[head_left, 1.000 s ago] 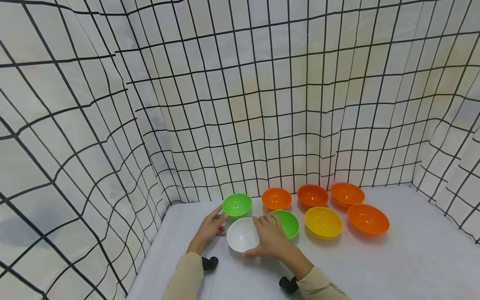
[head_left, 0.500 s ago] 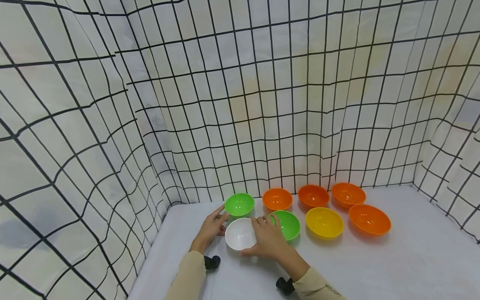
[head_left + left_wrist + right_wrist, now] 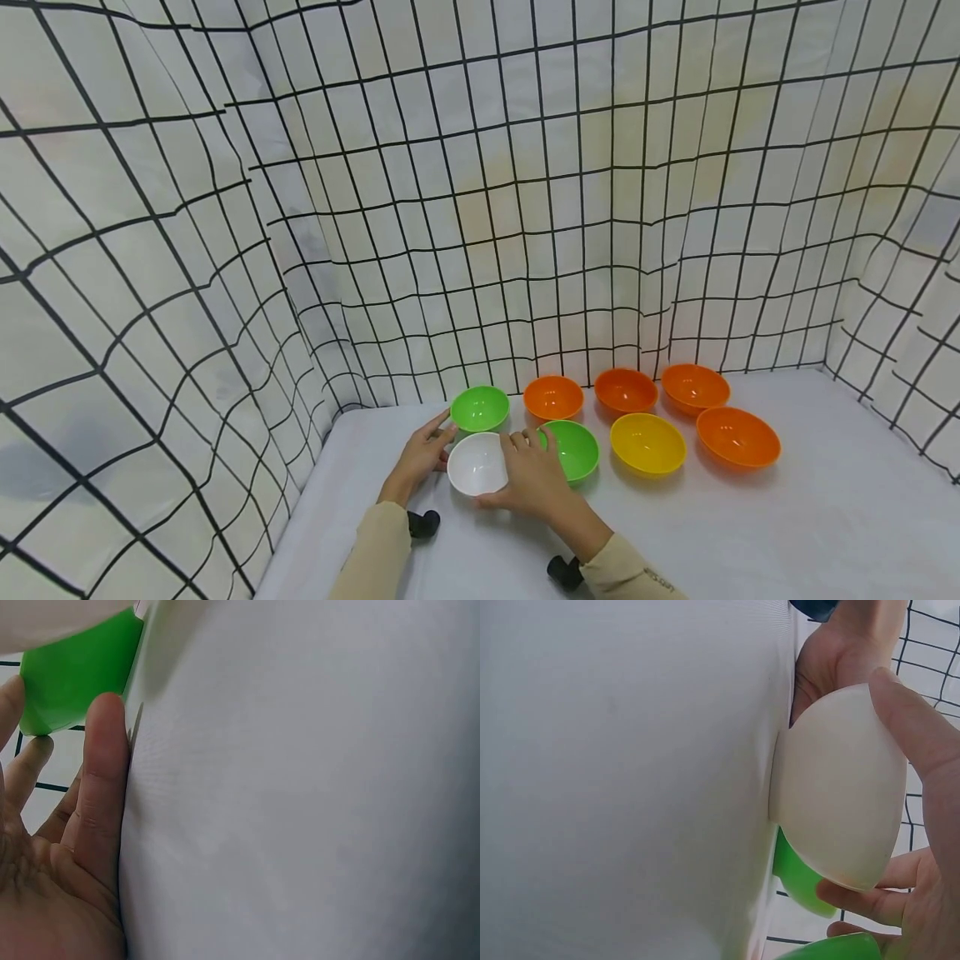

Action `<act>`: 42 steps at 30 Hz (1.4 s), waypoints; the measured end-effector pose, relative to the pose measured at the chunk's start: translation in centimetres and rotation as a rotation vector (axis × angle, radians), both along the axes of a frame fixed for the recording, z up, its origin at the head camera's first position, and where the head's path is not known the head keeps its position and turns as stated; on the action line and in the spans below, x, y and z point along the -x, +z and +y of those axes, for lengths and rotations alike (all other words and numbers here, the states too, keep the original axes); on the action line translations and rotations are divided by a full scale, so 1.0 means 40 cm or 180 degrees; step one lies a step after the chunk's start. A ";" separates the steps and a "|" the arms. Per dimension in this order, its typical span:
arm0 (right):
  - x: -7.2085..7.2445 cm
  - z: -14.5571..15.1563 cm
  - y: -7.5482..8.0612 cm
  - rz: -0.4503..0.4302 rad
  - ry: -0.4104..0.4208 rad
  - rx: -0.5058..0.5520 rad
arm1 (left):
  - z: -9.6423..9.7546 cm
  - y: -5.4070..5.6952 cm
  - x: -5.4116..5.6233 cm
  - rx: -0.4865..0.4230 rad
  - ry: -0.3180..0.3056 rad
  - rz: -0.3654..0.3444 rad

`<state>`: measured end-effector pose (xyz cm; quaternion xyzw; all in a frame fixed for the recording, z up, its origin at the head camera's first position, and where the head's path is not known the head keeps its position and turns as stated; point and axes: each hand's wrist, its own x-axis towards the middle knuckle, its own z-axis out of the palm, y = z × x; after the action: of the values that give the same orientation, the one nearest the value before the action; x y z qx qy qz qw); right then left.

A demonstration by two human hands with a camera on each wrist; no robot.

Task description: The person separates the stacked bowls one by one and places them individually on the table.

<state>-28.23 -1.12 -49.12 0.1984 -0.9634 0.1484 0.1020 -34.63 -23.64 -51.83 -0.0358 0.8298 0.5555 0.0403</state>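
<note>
My right hand [image 3: 531, 473] grips a white bowl [image 3: 474, 467] by its right side, thumb at the near rim and fingers at the far rim. In the right wrist view, the white bowl [image 3: 840, 787] stands upright, its base at the tabletop. My left hand [image 3: 418, 460] lies to the left of that bowl, its fingertips at the left side of a green bowl [image 3: 480, 408] behind it. The left wrist view has the left fingers fairly straight, with fingertips at the green bowl's wall [image 3: 79, 675]. A second green bowl [image 3: 576, 452] sits just beyond the right hand's fingers, partly hidden by them.
Along the back stand an orange bowl [image 3: 553, 398], a darker orange bowl [image 3: 626, 392] and another orange bowl [image 3: 695, 388]. In front of them are a yellow bowl [image 3: 647, 446] and a wide orange bowl [image 3: 738, 438]. Grid-lined white walls [image 3: 480, 225] enclose the white table [image 3: 712, 533].
The white bowl has slid slightly left and back with my right hand. The left-hand green bowl has shifted a little right, with the left hand staying beside it. The other bowls stay put.
</note>
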 end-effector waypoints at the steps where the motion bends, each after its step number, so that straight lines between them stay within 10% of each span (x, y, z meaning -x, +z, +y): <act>1: 0.000 -0.001 -0.001 0.0005 -0.0004 0.0006 | 0.000 -0.001 0.001 -0.0008 0.0003 -0.0003; 42: -0.004 -0.006 0.007 0.0016 -0.0060 0.0120 | 0.005 0.002 -0.004 0.0160 0.0051 0.0036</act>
<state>-28.05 -1.35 -48.83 0.1877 -0.9620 0.1651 0.1095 -34.47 -23.43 -51.75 -0.0403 0.8434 0.5350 0.0302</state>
